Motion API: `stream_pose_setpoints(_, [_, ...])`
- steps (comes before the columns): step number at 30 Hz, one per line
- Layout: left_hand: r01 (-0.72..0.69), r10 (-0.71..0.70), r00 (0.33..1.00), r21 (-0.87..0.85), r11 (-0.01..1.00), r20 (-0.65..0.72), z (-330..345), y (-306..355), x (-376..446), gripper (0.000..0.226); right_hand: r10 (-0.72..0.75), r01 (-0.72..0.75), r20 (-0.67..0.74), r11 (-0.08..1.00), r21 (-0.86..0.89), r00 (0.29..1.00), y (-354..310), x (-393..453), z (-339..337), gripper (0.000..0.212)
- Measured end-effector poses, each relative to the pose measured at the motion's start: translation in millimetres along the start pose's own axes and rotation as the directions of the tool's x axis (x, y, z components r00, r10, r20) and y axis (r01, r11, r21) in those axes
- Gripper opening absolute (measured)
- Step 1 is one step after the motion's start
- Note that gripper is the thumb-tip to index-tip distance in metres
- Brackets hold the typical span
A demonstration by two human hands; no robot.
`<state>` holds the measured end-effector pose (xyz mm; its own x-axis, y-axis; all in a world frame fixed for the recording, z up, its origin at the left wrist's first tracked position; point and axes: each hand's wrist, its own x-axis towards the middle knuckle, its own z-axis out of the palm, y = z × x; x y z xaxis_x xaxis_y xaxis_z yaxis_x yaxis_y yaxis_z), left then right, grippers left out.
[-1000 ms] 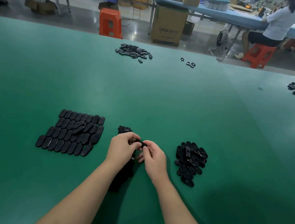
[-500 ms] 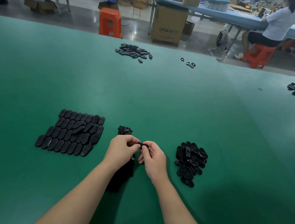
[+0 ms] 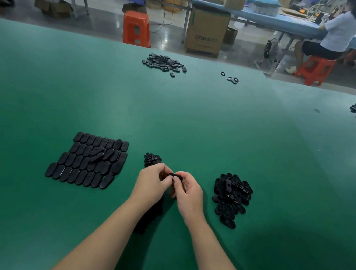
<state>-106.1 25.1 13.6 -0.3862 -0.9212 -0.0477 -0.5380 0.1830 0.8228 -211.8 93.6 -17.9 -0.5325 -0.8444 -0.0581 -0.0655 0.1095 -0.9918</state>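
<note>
So the black part (image 3: 174, 175) is up off the counter (image 3: 196, 119), pinched between both hands right in the middle near the front edge. The left hand (image 3: 151, 187) and right hand (image 3: 188, 193) meet over it with fingers (image 3: 166, 173) curled round its ends, so both are gripping it. It's too small and dark to tell its exact shape. Just behind the left hand sits a small pile (image 3: 152, 159) of tiny black bits. Off to the left there are neat rows (image 3: 89, 162) of black ovals lying flat, and just right of the right hand is a loose heap (image 3: 231, 195) of slotted ones. Way back there's a far pile (image 3: 164, 63) and a few rings (image 3: 230, 77) beside it.
</note>
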Motion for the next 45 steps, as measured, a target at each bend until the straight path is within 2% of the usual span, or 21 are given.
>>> stream_pose_setpoints(4, [-0.080, 0.080, 0.997, 0.075, 0.994, 0.001, -1.7, -5.5, -3.8, 0.008, 0.001, 0.000, 0.011, 0.999, -0.054, 1.000, 2.6, 1.4, 0.9, 0.015])
stream_pose_setpoints(11, [-0.257, 0.260, 0.965, 0.298, 0.919, 0.030, -5.4, -9.7, -5.5, 0.029, -0.012, 0.015, 0.036, 0.997, -0.081, 0.999, 5.2, 2.0, -1.1, 0.013])
stream_pose_setpoints(14, [-0.322, 0.347, 0.938, 0.437, 0.840, 0.025, -11.2, -10.4, -11.3, 0.025, -0.015, 0.017, 0.049, 0.998, -0.053, 0.999, 3.7, 1.5, -1.3, 0.014])
stream_pose_setpoints(16, [-0.317, 0.371, 0.928, 0.473, 0.822, -0.024, -20.0, -13.0, -13.5, 0.022, -0.019, 0.020, 0.034, 0.999, -0.029, 0.999, 2.6, 0.6, -0.1, 0.013])
stream_pose_setpoints(18, [-0.234, 0.334, 0.932, 0.472, 0.850, -0.138, -34.6, -18.9, -12.8, 0.019, -0.019, 0.019, 0.023, 1.000, -0.023, 1.000, 2.3, -0.3, -0.2, 0.013])
stream_pose_setpoints(20, [-0.093, 0.237, 0.932, 0.452, 0.887, -0.274, -53.3, -31.6, -9.5, 0.018, -0.026, 0.028, 0.038, 0.998, -0.063, 0.999, 2.2, -1.2, -1.4, 0.012])
stream_pose_setpoints(23, [0.116, 0.084, 0.888, 0.397, 0.911, -0.452, -85.2, -59.0, -3.9, 0.022, -0.033, 0.040, 0.053, 0.992, -0.116, 0.998, 1.4, -2.7, -2.1, 0.013])
stream_pose_setpoints(27, [0.292, -0.079, 0.841, 0.325, 0.900, -0.536, -114.9, -90.2, -1.2, 0.028, -0.029, 0.036, 0.054, 0.990, -0.135, 0.998, -1.3, -3.5, -0.6, 0.013])
stream_pose_setpoints(31, [0.351, -0.140, 0.845, 0.337, 0.874, -0.516, -122.0, -99.4, 0.5, 0.029, -0.024, 0.032, 0.052, 0.987, -0.156, 0.998, -2.8, -4.6, -1.3, 0.013])
stream_pose_setpoints(36, [0.212, -0.041, 0.881, 0.316, 0.925, -0.471, -112.2, -83.9, 0.5, 0.021, -0.023, 0.031, 0.048, 0.985, -0.169, 0.999, -4.9, -5.5, -0.9, 0.013])
stream_pose_setpoints(40, [0.040, 0.077, 0.955, 0.385, 0.922, -0.285, -93.2, -65.2, -1.9, 0.013, -0.017, 0.026, 0.051, 0.984, -0.174, 0.999, -5.7, -5.6, -0.7, 0.014])
stream_pose_setpoints(45, [-0.014, 0.016, 1.000, 0.430, 0.903, -0.002, -76.6, -61.0, -7.0, 0.017, -0.019, 0.026, 0.042, 0.985, -0.172, 0.999, -4.9, -5.8, -0.6, 0.014])
